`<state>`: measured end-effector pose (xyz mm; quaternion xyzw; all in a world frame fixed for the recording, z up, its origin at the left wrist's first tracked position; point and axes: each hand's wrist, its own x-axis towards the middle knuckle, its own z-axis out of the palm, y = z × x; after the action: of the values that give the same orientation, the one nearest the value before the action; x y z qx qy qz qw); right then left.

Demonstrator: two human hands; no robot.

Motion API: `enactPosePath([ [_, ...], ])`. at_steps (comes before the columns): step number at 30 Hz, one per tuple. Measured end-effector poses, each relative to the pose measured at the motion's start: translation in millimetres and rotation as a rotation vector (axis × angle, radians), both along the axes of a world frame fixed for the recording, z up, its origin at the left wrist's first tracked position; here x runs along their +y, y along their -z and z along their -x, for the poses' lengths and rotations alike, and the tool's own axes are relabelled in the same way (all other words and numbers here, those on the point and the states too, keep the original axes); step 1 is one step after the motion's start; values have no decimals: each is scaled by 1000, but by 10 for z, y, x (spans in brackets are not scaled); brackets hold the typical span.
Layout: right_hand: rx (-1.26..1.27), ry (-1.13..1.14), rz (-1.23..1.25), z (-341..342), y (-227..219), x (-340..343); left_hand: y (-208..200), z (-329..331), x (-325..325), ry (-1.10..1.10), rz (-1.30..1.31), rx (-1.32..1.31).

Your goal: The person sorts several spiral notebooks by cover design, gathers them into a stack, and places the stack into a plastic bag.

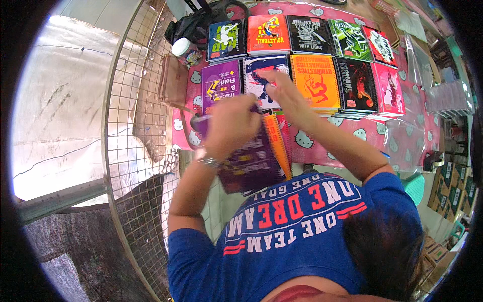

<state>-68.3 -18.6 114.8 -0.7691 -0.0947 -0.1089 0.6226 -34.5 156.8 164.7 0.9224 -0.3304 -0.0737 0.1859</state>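
My left hand (pixel 234 126) is closed on the top of a purple spiral notebook (pixel 254 163) held upright in front of my body. An orange notebook (pixel 278 143) shows right behind it, and a pink edge shows beyond that. My right hand (pixel 289 95) reaches over a white notebook (pixel 261 68) with a dark blue and red figure; its fingers look apart, and I cannot tell whether they touch the cover. Left of it lies another purple notebook (pixel 216 83) with a yellow figure, partly behind my left hand.
Stacks of notebooks stand in two rows on the table's pink cartoon-cat cover (pixel 304 138), including an orange one (pixel 317 83) and a black one (pixel 357 85). A lidded jar (pixel 185 50), brown pouch (pixel 172 78) and black bag (pixel 193 25) sit at left, beside a wire grid (pixel 131 141).
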Motion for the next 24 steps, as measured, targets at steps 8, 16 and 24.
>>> enactPosePath([
  [8,480,132,-47,943,1113,271,1408,611,786,-658,1040,365],
  [16,313,57,322,396,954,-45,1489,324,715,-468,471,196],
  [24,416,769,907,-2480,1028,-336,2037,-2773,471,-746,455,-115],
])
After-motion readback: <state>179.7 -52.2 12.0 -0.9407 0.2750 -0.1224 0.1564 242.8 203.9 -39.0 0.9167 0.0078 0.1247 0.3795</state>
